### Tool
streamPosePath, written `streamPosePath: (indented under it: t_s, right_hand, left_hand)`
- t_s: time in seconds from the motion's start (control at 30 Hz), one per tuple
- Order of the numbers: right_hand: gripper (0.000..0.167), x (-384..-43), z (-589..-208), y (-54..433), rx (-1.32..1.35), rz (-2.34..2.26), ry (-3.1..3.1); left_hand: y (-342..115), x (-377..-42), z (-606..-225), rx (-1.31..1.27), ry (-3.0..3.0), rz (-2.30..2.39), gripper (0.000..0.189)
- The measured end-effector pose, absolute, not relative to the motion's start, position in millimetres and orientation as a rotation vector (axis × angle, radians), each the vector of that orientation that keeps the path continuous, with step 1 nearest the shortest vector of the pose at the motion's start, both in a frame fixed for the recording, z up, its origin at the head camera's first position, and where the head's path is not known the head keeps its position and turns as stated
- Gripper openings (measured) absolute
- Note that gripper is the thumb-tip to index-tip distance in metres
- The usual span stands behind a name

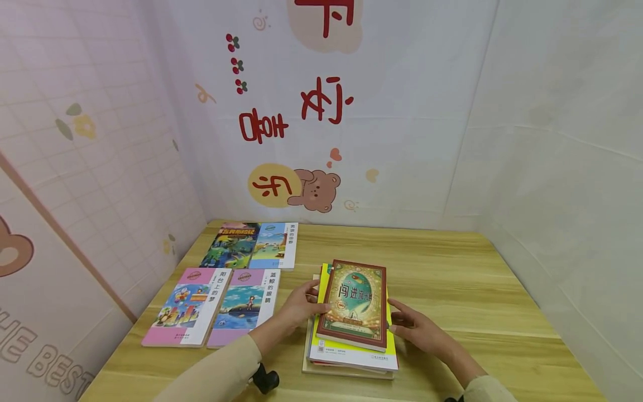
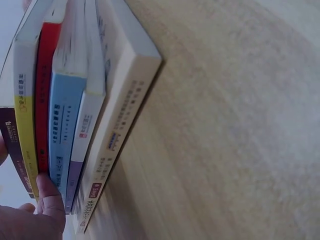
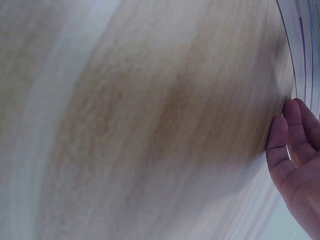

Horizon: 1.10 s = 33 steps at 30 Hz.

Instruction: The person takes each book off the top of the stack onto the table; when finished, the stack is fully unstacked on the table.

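Observation:
Between my hands stands a stack of several books, topped by a brown-bordered book [image 1: 354, 301] with a green oval on its cover. A yellow-and-white book [image 1: 346, 352] lies directly beneath it. My left hand [image 1: 300, 304] touches the stack's left side, its thumb at the brown book's edge. In the left wrist view, a finger rests against the red spine [image 2: 45, 100], near the blue spine [image 2: 65, 125]; a thick cream book [image 2: 120, 110] is at the bottom. My right hand [image 1: 417, 329] touches the stack's right side with extended fingers [image 3: 278, 132]; its hidden fingertips are unclear.
Left of the stack, two pink-edged books [image 1: 183, 310] [image 1: 243, 310] lie side by side. Behind them are a dark green book [image 1: 231, 245] and a blue-and-white book [image 1: 273, 245]. The wooden table [image 1: 477, 279] meets cloth-covered walls [image 1: 402, 139] at the back and sides.

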State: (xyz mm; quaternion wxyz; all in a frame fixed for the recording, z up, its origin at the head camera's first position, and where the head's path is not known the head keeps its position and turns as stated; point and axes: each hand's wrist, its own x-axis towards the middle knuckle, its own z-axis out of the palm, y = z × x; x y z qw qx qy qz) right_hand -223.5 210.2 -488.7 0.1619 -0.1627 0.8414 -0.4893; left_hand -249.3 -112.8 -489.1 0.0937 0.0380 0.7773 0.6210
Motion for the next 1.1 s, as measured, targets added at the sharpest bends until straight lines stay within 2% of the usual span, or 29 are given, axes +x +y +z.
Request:
streamPosePath:
  t_s: [0.73, 1.1]
  right_hand:
    - [0.067, -223.2, -488.3, 212.3, -0.463, -1.377, 2.407]
    - [0.070, -222.5, -484.8, 209.9, -0.407, -1.398, 2.375]
  left_hand:
    - [-122.8, -252.8, -495.0, 0.141, 2.150, 1.938, 0.082]
    - [-140.9, -253.7, -492.7, 0.201, 2.051, 1.896, 0.072]
